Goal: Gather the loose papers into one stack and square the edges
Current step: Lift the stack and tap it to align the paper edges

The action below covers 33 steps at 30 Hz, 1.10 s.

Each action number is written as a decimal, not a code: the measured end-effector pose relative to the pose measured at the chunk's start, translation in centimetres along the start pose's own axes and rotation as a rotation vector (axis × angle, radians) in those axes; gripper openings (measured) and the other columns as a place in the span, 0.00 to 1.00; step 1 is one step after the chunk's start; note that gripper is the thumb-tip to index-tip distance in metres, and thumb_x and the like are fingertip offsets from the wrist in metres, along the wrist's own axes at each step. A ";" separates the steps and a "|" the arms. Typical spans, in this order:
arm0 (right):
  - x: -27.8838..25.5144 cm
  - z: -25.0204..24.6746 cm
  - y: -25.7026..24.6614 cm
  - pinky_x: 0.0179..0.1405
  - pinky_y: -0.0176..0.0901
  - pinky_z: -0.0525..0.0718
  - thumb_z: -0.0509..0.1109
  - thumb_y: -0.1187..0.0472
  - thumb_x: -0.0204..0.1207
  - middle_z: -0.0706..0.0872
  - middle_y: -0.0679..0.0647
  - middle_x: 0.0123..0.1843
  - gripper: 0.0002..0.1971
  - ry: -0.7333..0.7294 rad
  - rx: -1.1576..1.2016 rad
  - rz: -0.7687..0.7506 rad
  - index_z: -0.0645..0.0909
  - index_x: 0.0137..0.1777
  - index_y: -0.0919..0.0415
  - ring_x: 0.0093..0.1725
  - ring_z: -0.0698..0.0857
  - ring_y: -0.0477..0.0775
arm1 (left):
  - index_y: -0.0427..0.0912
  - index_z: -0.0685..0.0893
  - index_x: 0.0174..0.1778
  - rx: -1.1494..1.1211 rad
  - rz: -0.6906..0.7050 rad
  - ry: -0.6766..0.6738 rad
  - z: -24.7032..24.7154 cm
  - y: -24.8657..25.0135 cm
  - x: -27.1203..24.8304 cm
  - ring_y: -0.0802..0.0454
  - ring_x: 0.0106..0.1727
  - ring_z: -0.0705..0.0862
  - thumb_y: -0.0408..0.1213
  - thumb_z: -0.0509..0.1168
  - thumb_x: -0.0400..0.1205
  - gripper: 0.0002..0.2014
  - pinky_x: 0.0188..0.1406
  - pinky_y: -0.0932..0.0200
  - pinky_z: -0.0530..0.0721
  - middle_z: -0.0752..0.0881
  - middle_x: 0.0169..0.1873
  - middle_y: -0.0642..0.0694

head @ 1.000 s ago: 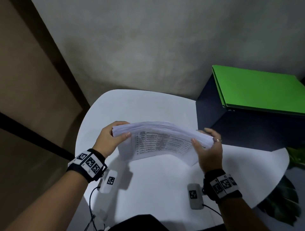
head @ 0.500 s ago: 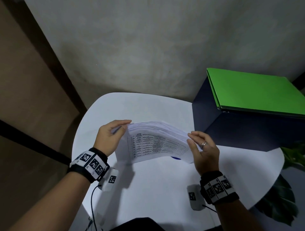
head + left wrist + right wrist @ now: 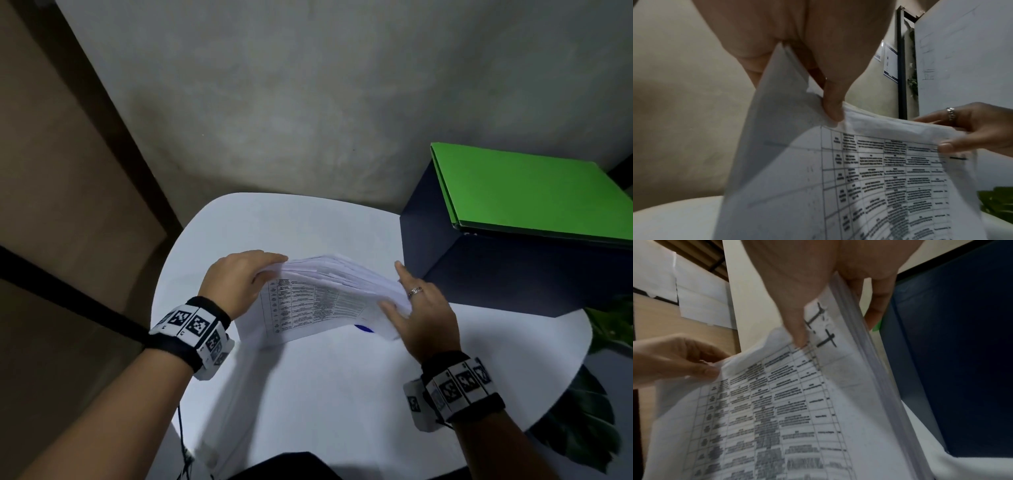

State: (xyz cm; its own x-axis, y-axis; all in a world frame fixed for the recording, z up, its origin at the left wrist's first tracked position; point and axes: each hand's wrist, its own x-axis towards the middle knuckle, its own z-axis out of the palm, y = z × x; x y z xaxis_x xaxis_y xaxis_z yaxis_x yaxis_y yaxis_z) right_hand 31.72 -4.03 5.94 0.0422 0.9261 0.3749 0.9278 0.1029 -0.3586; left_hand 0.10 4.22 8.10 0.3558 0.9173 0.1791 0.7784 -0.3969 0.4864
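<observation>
A thick stack of white papers (image 3: 325, 294) stands on its long edge on the white table (image 3: 308, 394), leaning toward me, its front sheet printed with a table. My left hand (image 3: 239, 284) grips the stack's left end, thumb in front and fingers behind, as the left wrist view shows (image 3: 832, 107). My right hand (image 3: 421, 315), with a ring on one finger, holds the right end with its thumb on the front sheet and its fingers behind; the right wrist view shows this grip (image 3: 818, 308). The sheet edges at the top are fanned and uneven.
A dark blue box (image 3: 496, 274) stands on the table just right of the stack, with a green folder (image 3: 534, 198) on top. A small blue mark (image 3: 364, 328) shows under the stack's right end. Plant leaves (image 3: 589, 428) sit beyond the table's right edge. A wall is behind.
The stack has tipped from a raised, bowed hold to standing on its lower edge on the table. Both hands came down and closer to the box, keeping their grip on the ends.
</observation>
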 end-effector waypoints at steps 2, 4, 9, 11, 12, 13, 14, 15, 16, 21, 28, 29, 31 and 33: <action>0.6 -0.3 0.3 0.42 0.51 0.87 0.71 0.53 0.74 0.91 0.55 0.45 0.15 0.017 -0.040 -0.028 0.88 0.55 0.61 0.42 0.89 0.62 | 0.55 0.88 0.58 0.051 0.017 -0.052 -0.8 0.4 0.3 0.47 0.52 0.89 0.39 0.69 0.83 0.10 0.46 0.52 0.85 0.92 0.52 0.57; 1.1 -1.3 0.3 0.38 0.50 0.87 0.76 0.57 0.72 0.91 0.54 0.40 0.08 0.003 -0.039 -0.020 0.88 0.47 0.61 0.38 0.89 0.62 | 0.55 0.88 0.56 0.106 0.045 -0.050 -1.7 0.8 0.3 0.47 0.49 0.89 0.39 0.69 0.83 0.08 0.42 0.53 0.84 0.92 0.50 0.58; 0.8 -2.9 -0.6 0.41 0.41 0.79 0.78 0.57 0.71 0.89 0.48 0.46 0.12 -0.209 -0.002 0.115 0.86 0.55 0.52 0.45 0.86 0.54 | 0.58 0.84 0.65 0.178 0.060 -0.164 -2.0 1.2 -0.7 0.46 0.53 0.88 0.42 0.66 0.84 0.14 0.44 0.51 0.85 0.89 0.56 0.59; 0.5 -2.6 -0.8 0.44 0.44 0.78 0.76 0.57 0.73 0.89 0.50 0.48 0.11 -0.248 -0.036 0.100 0.85 0.56 0.53 0.49 0.86 0.58 | 0.60 0.80 0.70 0.206 0.076 -0.208 -1.7 1.0 -1.0 0.45 0.54 0.88 0.41 0.65 0.85 0.18 0.42 0.50 0.85 0.88 0.57 0.58; 0.5 -2.6 -0.9 0.45 0.46 0.79 0.75 0.57 0.74 0.89 0.50 0.49 0.11 -0.257 -0.051 0.100 0.85 0.56 0.53 0.50 0.85 0.59 | 0.60 0.78 0.72 0.225 0.081 -0.224 -1.7 1.1 -0.9 0.45 0.55 0.87 0.42 0.65 0.85 0.19 0.43 0.50 0.85 0.87 0.58 0.58; 0.5 -2.7 -0.9 0.46 0.48 0.81 0.75 0.57 0.74 0.89 0.50 0.49 0.11 -0.271 -0.060 0.109 0.85 0.57 0.53 0.50 0.85 0.60 | 0.61 0.75 0.74 0.245 0.086 -0.250 -1.7 1.3 -0.8 0.45 0.56 0.86 0.45 0.65 0.84 0.21 0.44 0.51 0.85 0.86 0.59 0.57; 0.5 -2.8 -0.9 0.46 0.50 0.82 0.75 0.56 0.74 0.89 0.50 0.49 0.12 -0.280 -0.067 0.110 0.84 0.57 0.52 0.49 0.84 0.60 | 0.61 0.72 0.76 0.270 0.095 -0.285 -1.7 1.7 -0.5 0.45 0.58 0.86 0.49 0.65 0.84 0.23 0.46 0.51 0.84 0.85 0.60 0.57; 0.5 -2.9 -0.8 0.46 0.51 0.83 0.76 0.55 0.73 0.89 0.49 0.49 0.13 -0.284 -0.076 0.102 0.84 0.57 0.52 0.49 0.85 0.60 | 0.61 0.69 0.77 0.300 0.107 -0.321 -1.7 2.2 -0.2 0.46 0.59 0.85 0.54 0.64 0.83 0.25 0.49 0.50 0.84 0.84 0.62 0.56; 0.5 -3.0 -0.8 0.46 0.51 0.83 0.76 0.54 0.72 0.88 0.48 0.49 0.15 -0.287 -0.087 0.091 0.83 0.58 0.51 0.48 0.85 0.59 | 0.61 0.66 0.77 0.331 0.115 -0.352 -1.5 2.8 0.2 0.46 0.60 0.84 0.58 0.64 0.82 0.28 0.51 0.50 0.83 0.83 0.63 0.56; 0.9 -3.3 -1.5 0.44 0.47 0.77 0.73 0.55 0.76 0.88 0.52 0.45 0.10 -0.318 -0.095 0.146 0.85 0.54 0.55 0.49 0.84 0.59 | 0.54 0.70 0.69 0.386 0.122 -0.464 1.1 7.1 2.5 0.43 0.58 0.84 0.61 0.63 0.80 0.25 0.44 0.52 0.77 0.84 0.60 0.50; 2.4 -5.5 -1.7 0.69 0.61 0.74 0.79 0.53 0.68 0.76 0.56 0.75 0.35 0.157 0.042 0.168 0.73 0.75 0.55 0.73 0.75 0.63 | 0.55 0.73 0.47 0.157 0.092 -0.242 1.2 7.3 4.1 0.39 0.42 0.85 0.53 0.64 0.82 0.09 0.34 0.51 0.76 0.87 0.40 0.44; 2.7 -5.9 -1.6 0.77 0.62 0.68 0.83 0.53 0.63 0.65 0.57 0.82 0.48 0.238 0.118 0.276 0.62 0.81 0.56 0.79 0.66 0.63 | 0.54 0.73 0.43 0.032 0.062 -0.173 0.7 6.6 3.9 0.40 0.39 0.84 0.54 0.67 0.80 0.11 0.33 0.51 0.77 0.87 0.36 0.46; 3.2 -5.6 -1.1 0.84 0.60 0.56 0.88 0.55 0.57 0.51 0.55 0.87 0.65 0.272 0.369 0.487 0.46 0.86 0.55 0.85 0.54 0.57 | 0.51 0.74 0.37 -0.289 -0.019 -0.054 0.1 5.1 3.7 0.44 0.34 0.83 0.49 0.73 0.75 0.13 0.32 0.50 0.80 0.86 0.30 0.47; 3.6 -4.3 -0.9 0.83 0.60 0.61 0.88 0.63 0.58 0.58 0.55 0.86 0.64 0.219 0.782 0.574 0.46 0.86 0.53 0.84 0.62 0.53 | 0.45 0.82 0.41 -0.622 -0.131 0.004 -0.1 4.4 3.7 0.43 0.38 0.87 0.41 0.77 0.74 0.10 0.39 0.48 0.84 0.89 0.35 0.42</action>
State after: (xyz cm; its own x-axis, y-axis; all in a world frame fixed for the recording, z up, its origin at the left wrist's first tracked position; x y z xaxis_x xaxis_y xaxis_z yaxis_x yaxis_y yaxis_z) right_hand 32.66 -2.29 11.25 0.5493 0.8308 0.0893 0.2431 -0.0566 -0.9683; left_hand 4.83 5.84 10.99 0.2750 0.9575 0.0866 0.3693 -0.1884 0.9100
